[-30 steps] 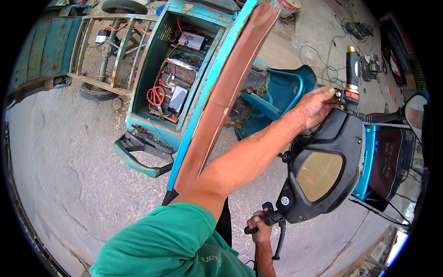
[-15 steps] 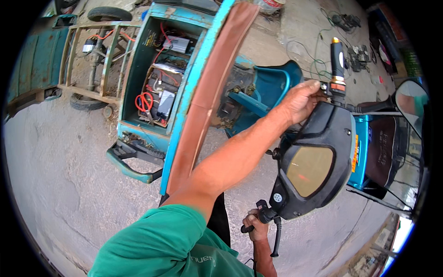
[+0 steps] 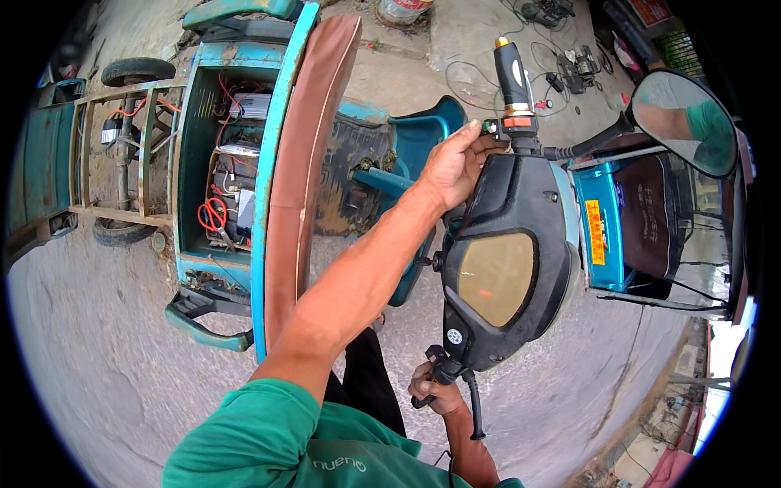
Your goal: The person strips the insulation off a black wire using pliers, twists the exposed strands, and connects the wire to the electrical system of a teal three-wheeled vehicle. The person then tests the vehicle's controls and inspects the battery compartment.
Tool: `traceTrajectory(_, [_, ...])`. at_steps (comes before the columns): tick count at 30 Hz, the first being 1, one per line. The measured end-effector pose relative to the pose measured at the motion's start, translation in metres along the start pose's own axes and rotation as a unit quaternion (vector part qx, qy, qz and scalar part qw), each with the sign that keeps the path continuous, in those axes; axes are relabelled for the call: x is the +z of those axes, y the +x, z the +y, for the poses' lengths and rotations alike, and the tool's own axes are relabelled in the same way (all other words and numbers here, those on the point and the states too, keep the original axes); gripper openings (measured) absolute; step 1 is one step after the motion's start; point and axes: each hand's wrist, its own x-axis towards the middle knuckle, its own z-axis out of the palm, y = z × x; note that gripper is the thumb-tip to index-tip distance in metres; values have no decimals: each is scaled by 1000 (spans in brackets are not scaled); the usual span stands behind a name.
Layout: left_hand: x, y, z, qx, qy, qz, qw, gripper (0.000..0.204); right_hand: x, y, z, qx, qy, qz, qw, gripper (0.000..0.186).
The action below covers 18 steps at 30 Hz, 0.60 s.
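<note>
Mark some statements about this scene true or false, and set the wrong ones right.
1. The right hand is on the near grip. True.
2. The left hand is on the mirror. False: the left hand is beside the far grip.
3. The long pad is green. False: the pad is brown.
4. An orange-handled tool lies in the open compartment. True.

A bare vehicle frame [image 3: 147, 145] (rusty) suggests a repair yard.

Green short-sleeved shirt [image 3: 232, 443], pale lettering [image 3: 339, 464] on front; black trousers [image 3: 374, 386]; forearms [image 3: 370, 264] bare.
</note>
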Motion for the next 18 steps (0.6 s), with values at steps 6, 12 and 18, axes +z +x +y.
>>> traceTrajectory(6, [5, -34, 10, 45, 94, 66, 992, 36, -9, 9, 2, 14, 50, -128, 990, 40])
traceTrajectory(12, [-14, -95, 15, 126, 148, 151, 969, 37, 1, -12, 3, -73, -97, 62, 991, 39])
traceTrajectory(18, [-12, -151, -3, 149, 170, 199, 954, 34, 4, -16, -2, -61, -192, 75, 977, 24])
